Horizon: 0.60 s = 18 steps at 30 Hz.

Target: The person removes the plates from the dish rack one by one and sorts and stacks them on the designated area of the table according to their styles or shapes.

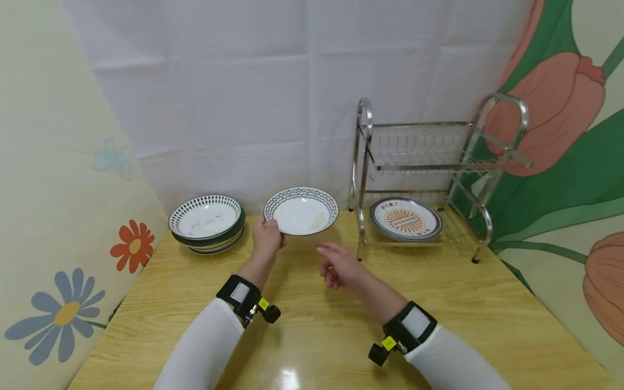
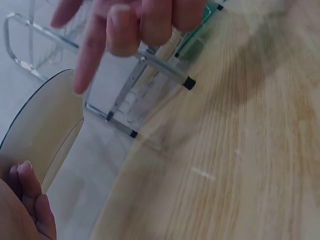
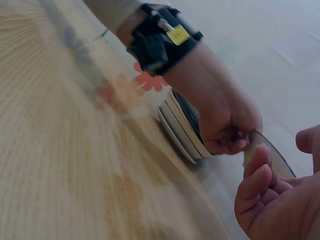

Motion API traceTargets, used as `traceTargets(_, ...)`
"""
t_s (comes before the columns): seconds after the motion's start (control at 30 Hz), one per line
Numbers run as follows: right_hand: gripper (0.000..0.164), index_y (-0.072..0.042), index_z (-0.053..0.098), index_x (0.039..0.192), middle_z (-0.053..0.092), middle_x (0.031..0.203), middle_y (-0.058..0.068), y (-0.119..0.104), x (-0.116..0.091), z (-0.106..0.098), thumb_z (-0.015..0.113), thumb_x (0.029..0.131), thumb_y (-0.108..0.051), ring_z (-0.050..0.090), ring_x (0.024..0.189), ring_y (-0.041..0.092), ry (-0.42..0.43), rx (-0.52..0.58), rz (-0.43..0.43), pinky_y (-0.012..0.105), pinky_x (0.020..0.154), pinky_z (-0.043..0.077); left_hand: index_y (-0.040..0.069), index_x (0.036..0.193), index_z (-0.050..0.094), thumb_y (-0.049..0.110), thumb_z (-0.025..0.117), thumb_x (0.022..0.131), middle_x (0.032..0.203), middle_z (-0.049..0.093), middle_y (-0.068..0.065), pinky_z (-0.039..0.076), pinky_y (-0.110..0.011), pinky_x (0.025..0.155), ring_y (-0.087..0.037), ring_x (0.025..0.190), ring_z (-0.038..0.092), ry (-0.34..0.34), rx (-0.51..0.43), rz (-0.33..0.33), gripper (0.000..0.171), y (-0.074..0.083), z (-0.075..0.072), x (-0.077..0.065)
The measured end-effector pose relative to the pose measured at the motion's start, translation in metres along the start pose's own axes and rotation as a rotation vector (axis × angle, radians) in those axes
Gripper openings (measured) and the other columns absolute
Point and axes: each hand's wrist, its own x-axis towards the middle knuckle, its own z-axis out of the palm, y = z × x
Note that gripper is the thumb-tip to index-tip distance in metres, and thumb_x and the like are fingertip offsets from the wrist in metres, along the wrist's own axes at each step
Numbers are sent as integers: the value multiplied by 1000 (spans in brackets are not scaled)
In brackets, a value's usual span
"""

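Note:
A white plate with a black zigzag border is held up above the table by my left hand. The thumb lies over its left rim and the fingers curl beneath, and the left wrist view shows the underside of the plate. My right hand hovers just below and right of the plate, holding nothing. Its index finger points toward the plate, while the other fingers hang loosely curled. In the right wrist view, the right hand overlaps part of the plate.
A stack of patterned plates stands on the table at the back left. At the back right is a two-tier metal dish rack, with decorated plates lying on its lower tier. A white cloth hangs behind.

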Motion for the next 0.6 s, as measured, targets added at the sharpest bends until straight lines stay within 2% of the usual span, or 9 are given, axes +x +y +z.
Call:
traceTargets(0.27, 52, -10, 41, 155, 56, 69, -1, 5, -13, 9, 46, 108, -32, 49, 47, 9, -46, -62, 7, 22, 45, 40, 10, 149, 49, 12, 37, 101, 69, 56, -4, 50, -27, 46, -12, 45, 52, 40, 4, -23, 50, -20, 13, 22)
traceTargets(0.4, 52, -8, 41, 154, 55, 70, -1, 9, -16, 13, 46, 108, -32, 48, 49, 9, -82, -96, 18, 23, 46, 40, 9, 146, 49, 13, 35, 104, 71, 56, -3, 50, -27, 48, -13, 46, 54, 67, 65, -58, 44, -31, 12, 32)
traceTargets(0.6, 49, -9, 44, 152, 55, 70, 0, 13, -21, 15, 46, 108, -31, 48, 48, 10, -91, -101, 10, 22, 45, 40, 9, 146, 47, 15, 34, 107, 72, 57, -4, 51, -27, 50, -14, 49, 58, 82, 150, -114, 42, -42, 7, 40)
